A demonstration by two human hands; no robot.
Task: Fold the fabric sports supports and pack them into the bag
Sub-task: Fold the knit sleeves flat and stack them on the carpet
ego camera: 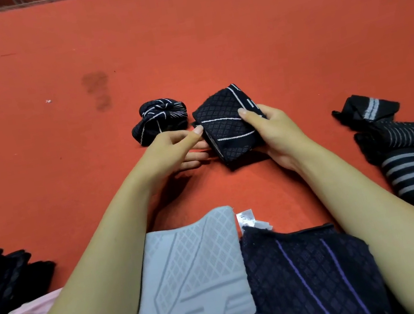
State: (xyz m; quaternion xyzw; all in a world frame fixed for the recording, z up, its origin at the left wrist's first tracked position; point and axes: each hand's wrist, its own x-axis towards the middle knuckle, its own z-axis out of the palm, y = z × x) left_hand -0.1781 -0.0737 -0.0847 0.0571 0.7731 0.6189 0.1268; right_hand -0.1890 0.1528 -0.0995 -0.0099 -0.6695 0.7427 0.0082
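Head: folded support [226, 129] gripped in R hand [274, 129]; L hand [171, 149] touching edge.

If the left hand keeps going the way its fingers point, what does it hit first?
The left hand points right, at the folded black support held by the right hand. Its fingertips look practically at that edge already.
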